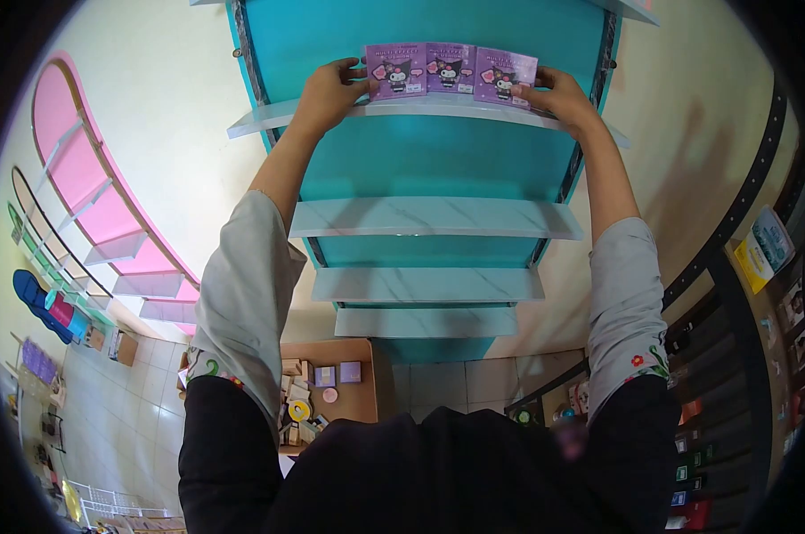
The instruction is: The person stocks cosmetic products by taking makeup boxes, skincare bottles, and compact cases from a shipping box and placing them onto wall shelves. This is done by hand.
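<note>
Plainly, three purple boxes stand upright in a row on the top of the marble-patterned shelf [420, 108], in front of a teal back panel [438, 160]. Each front is a soft violet with pale lettering across the upper part, where "MULTI EFFECT" can be made out on some of it. Below the words sits a cartoon figure with a white face and a black pointed hood; a small pink shape floats beside it, and a little white label shows near the lower right corner. The left box [398, 69] and the middle box [448, 64] stand nearly side by side, the middle one looking slightly narrower. The right box [502, 67] is turned a little, its top edge sloping down to the right.

The person's left hand [334, 93] is at the outer edge of the left box, fingers bent; whether it grips or merely touches, one cannot tell. The right hand [558, 96] holds the right box by its outer edge, one digit over the front.
</note>
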